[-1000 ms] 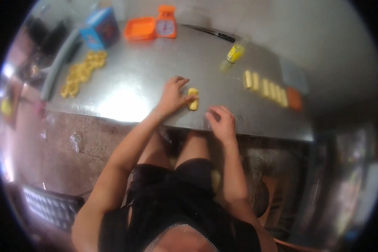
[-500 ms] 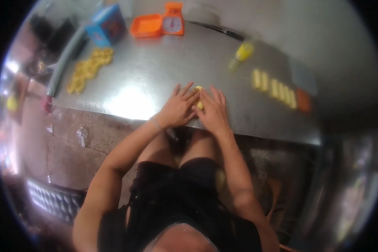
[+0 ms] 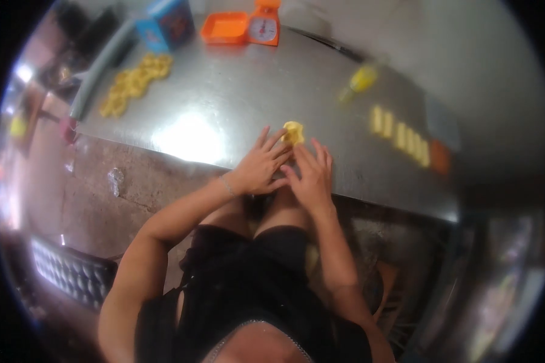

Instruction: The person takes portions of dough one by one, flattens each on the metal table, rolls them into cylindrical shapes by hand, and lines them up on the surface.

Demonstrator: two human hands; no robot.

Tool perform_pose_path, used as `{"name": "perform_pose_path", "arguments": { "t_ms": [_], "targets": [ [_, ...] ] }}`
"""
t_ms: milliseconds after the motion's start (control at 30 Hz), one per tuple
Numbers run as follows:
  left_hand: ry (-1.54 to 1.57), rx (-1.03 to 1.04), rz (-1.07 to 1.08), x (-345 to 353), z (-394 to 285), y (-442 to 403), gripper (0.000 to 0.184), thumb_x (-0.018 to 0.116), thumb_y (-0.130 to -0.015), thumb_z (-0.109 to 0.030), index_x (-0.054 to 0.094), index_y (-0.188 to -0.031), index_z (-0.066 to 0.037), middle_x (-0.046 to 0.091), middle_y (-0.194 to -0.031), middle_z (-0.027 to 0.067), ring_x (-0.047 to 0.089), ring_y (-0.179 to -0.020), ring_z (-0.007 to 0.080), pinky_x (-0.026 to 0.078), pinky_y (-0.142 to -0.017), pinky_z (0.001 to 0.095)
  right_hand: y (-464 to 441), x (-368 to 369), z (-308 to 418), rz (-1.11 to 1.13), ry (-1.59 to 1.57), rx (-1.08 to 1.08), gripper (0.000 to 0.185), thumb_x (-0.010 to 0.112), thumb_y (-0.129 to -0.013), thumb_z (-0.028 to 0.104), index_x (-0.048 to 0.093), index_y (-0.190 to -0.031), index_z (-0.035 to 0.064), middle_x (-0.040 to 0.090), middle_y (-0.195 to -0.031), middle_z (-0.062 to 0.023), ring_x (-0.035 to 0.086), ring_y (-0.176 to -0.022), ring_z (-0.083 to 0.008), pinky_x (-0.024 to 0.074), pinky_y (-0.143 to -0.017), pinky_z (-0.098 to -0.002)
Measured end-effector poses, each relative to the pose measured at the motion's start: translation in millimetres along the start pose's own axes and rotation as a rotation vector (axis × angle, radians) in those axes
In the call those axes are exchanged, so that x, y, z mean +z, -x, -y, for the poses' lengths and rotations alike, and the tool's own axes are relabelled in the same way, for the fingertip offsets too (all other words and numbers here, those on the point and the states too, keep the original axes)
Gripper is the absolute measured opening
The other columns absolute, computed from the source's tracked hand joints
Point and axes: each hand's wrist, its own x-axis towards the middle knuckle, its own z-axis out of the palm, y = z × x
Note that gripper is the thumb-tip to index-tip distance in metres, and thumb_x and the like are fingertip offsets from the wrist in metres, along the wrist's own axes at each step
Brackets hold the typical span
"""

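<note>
A yellow dough piece (image 3: 293, 132), now flattened and wider, lies on the metal table (image 3: 236, 91) in front of me. My left hand (image 3: 261, 168) has its fingers spread, with fingertips on the near left part of the dough. My right hand (image 3: 312, 175) lies beside it, fingers apart, its fingertips at the dough's lower edge. Both hands are close together near the table's front edge. On the right lie several yellow dough strips (image 3: 399, 134) in a row. Several shaped yellow rings (image 3: 127, 88) sit together on the left.
An orange kitchen scale (image 3: 263, 27) and orange tray (image 3: 224, 28) stand at the back, beside a blue box (image 3: 165, 25). A dark knife (image 3: 327, 42) lies at the back edge. A yellow-labelled bottle (image 3: 363, 78) and reddish-orange block (image 3: 440, 158) are on the right.
My right hand has come in beside my left at the dough. The dough has gone from a narrow strip to a wider, flatter piece. The camera view has shifted slightly.
</note>
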Motion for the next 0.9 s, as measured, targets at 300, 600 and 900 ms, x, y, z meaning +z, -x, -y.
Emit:
{"name": "perform_pose_path", "arguments": {
  "t_ms": [300, 600, 900],
  "targets": [
    [-0.107, -0.047, 0.086, -4.4, -9.3, 25.5, 0.096, 0.051, -0.101, -0.07, 0.031, -0.17, -0.007, 0.029, -0.178, 0.0128, 0.011, -0.167, 0.0412, 0.005, -0.13, 0.0708, 9.2, -16.1, 16.7, 0.135, 0.144, -0.009, 0.073, 0.075, -0.095, 0.05, 0.063, -0.148, 0.0021, 0.057, -0.158, -0.0175, 0.036, -0.156, -0.0459, 0.0179, -0.128, -0.0656],
    [-0.092, 0.003, -0.026, -2.4, 6.1, 18.8, 0.095, 0.062, -0.098, -0.062, 0.039, -0.164, 0.002, 0.037, -0.173, 0.0174, 0.018, -0.165, 0.0412, 0.011, -0.127, 0.0734, 12.5, -17.4, 15.6, 0.061, 0.122, -0.006, 0.083, 0.075, -0.093, 0.054, 0.057, -0.152, -0.0014, 0.05, -0.164, -0.0202, 0.031, -0.159, -0.0456, 0.0147, -0.129, -0.0663],
    [-0.011, -0.059, -0.002, -4.6, 7.0, -13.3, 0.118, 0.061, -0.087, -0.082, 0.032, -0.169, -0.003, 0.034, -0.175, 0.0161, 0.014, -0.167, 0.0394, 0.006, -0.131, 0.0684, -27.5, 4.2, -6.4, 0.122, 0.037, 0.014, 0.09, 0.059, -0.099, 0.068, 0.056, -0.153, -0.0038, 0.051, -0.163, -0.0211, 0.029, -0.161, -0.0437, 0.0132, -0.13, -0.0637]
  ]
}}
